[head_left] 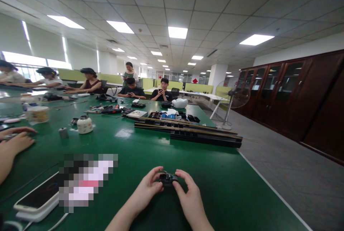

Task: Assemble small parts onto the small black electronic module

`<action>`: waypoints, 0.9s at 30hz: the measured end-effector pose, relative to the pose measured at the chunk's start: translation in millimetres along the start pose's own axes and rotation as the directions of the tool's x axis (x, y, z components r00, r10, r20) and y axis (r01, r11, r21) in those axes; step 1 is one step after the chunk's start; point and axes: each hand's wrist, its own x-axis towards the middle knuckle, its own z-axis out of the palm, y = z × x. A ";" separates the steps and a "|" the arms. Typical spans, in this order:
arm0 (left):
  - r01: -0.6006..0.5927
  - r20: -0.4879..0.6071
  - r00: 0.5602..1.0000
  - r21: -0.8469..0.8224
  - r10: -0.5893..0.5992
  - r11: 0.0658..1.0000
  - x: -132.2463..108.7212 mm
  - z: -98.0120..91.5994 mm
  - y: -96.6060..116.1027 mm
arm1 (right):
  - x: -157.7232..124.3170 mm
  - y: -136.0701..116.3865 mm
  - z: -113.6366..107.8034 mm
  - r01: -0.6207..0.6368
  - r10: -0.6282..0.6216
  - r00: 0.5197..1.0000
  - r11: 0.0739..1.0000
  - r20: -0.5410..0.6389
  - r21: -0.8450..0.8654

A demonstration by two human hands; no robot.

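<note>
Between my two hands, just over the green table, is a small black device with an uneven, open-looking top. Its exact kind is too small to make out. My left hand grips its left end with thumb and fingers. At the opposite end, my right hand pinches it the same way. Left of my hands lies a phone on a white base, partly covered by a blurred patch.
Long black rails with thin rods lie across the table ahead. A white jar and a grey metal block stand at the left. Another person's hands are at the left edge. A fan stands beyond the table.
</note>
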 end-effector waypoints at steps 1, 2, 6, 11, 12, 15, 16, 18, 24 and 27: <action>0.000 -0.004 1.000 0.000 0.000 1.000 -0.2 0.4 0.8 | 0.4 1.1 -1.0 -0.012 0.012 1.000 1.000 -0.022 0.001; 0.001 -0.007 1.000 -0.001 -0.001 1.000 -0.3 0.7 1.5 | 0.8 2.3 -2.0 -0.025 0.025 0.999 1.000 -0.040 0.001; -0.002 -0.022 1.000 0.002 0.002 1.000 0.3 -0.4 1.2 | 3.2 7.6 -5.1 -0.056 0.057 0.993 0.998 -0.101 0.011; -0.004 -0.053 0.999 0.020 0.005 1.000 6.6 -8.7 -11.5 | 7.2 13.9 -11.4 -0.120 0.118 0.977 0.993 -0.176 -0.002; -0.005 -0.048 0.999 0.019 0.006 1.000 8.0 -10.5 -14.4 | 7.9 14.6 -13.4 -0.132 0.129 0.973 0.991 -0.189 -0.004; -0.016 -0.040 0.999 0.024 0.017 1.000 10.7 -14.0 -19.9 | 10.0 15.5 -20.2 -0.162 0.156 0.961 0.987 -0.227 -0.008; -0.019 -0.039 0.999 0.027 0.020 0.999 10.9 -14.3 -20.2 | 10.6 15.3 -22.5 -0.167 0.159 0.957 0.986 -0.241 -0.009; -0.018 -0.042 0.999 0.036 0.020 0.999 10.4 -13.7 -19.0 | 11.6 14.3 -26.9 -0.161 0.152 0.950 0.987 -0.273 -0.012; -0.006 -0.040 0.999 0.056 0.009 0.998 8.2 -11.5 -14.5 | 13.7 9.1 -34.7 -0.199 0.181 0.931 0.980 -0.316 -0.024; -0.017 -0.043 0.999 0.051 0.019 0.999 8.7 -13.5 -16.4 | 13.5 6.5 -35.2 -0.210 0.190 0.927 0.977 -0.324 -0.025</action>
